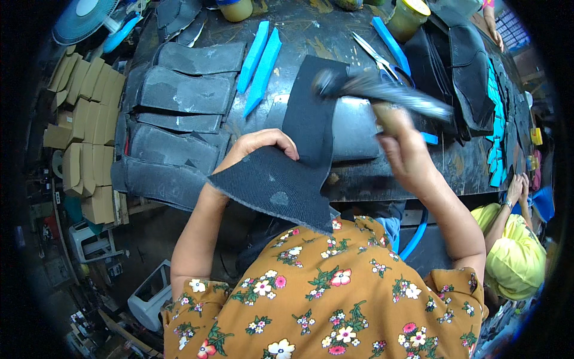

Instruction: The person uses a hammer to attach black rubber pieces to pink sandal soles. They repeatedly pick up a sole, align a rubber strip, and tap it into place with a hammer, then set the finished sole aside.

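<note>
My left hand [257, 145] is closed around the edge of a long black textile piece [311, 90]. Its far part lies flat on the dark bench, while the near end folds up toward me, showing a rough woven side with a few pale spots. Above the bench, my right hand [402, 146] grips a hammer [388, 90], smeared by motion. The hammer's head end points left, over the textile piece, and its shaft runs to the right. Beneath them sits a smooth grey block or plate [357, 128], partly covered by the textile.
Stacked dark panels [182, 90] lie left, near blue strips [263, 69]. Scissors [382, 63], another blue strip [391, 45] and a yellow-rimmed tub [409, 18] lie beyond the hammer. Black pieces [469, 72] are piled right. A co-worker in yellow [514, 257] is at right.
</note>
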`<state>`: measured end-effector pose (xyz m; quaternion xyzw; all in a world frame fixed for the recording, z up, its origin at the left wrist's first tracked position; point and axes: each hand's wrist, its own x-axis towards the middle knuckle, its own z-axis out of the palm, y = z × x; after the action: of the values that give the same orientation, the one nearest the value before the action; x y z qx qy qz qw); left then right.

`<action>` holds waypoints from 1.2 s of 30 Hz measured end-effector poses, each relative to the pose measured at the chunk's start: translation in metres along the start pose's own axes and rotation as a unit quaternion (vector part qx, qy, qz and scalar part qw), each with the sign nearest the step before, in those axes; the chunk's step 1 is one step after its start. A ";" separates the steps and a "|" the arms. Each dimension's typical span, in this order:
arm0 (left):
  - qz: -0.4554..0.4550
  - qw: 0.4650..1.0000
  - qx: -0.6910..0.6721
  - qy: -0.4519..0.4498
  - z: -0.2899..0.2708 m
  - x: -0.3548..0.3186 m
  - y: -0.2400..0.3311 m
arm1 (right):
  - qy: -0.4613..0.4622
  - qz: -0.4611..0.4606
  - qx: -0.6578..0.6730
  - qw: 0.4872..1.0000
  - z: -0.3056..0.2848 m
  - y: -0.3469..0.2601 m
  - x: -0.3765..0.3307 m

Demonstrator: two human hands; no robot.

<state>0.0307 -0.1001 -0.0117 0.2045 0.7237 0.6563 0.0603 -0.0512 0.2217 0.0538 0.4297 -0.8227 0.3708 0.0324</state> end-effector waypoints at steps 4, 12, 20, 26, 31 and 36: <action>-0.024 1.000 0.006 0.004 -0.005 -0.004 0.003 | -0.150 0.139 -0.176 0.963 -0.009 0.005 0.004; -0.060 0.996 -0.056 0.037 -0.001 -0.016 0.005 | -0.183 0.170 -0.129 0.960 -0.004 0.005 0.005; -0.057 0.991 -0.107 0.056 0.004 -0.022 0.004 | -0.052 0.092 -0.039 0.994 -0.001 0.012 0.003; -0.100 0.985 -0.102 0.098 0.011 -0.026 0.012 | 0.034 0.123 -0.033 0.991 -0.012 0.014 0.003; -0.066 0.990 0.029 0.119 0.011 -0.026 0.016 | -0.109 0.174 -0.092 0.974 0.007 0.020 -0.003; 0.051 0.965 0.047 0.254 -0.011 -0.034 0.098 | -0.017 0.143 -0.043 0.989 -0.016 0.043 -0.022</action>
<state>0.0794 -0.1176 0.0793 0.0706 0.7337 0.6545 -0.1685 -0.0734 0.2620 0.0317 0.3125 -0.8912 0.3284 -0.0167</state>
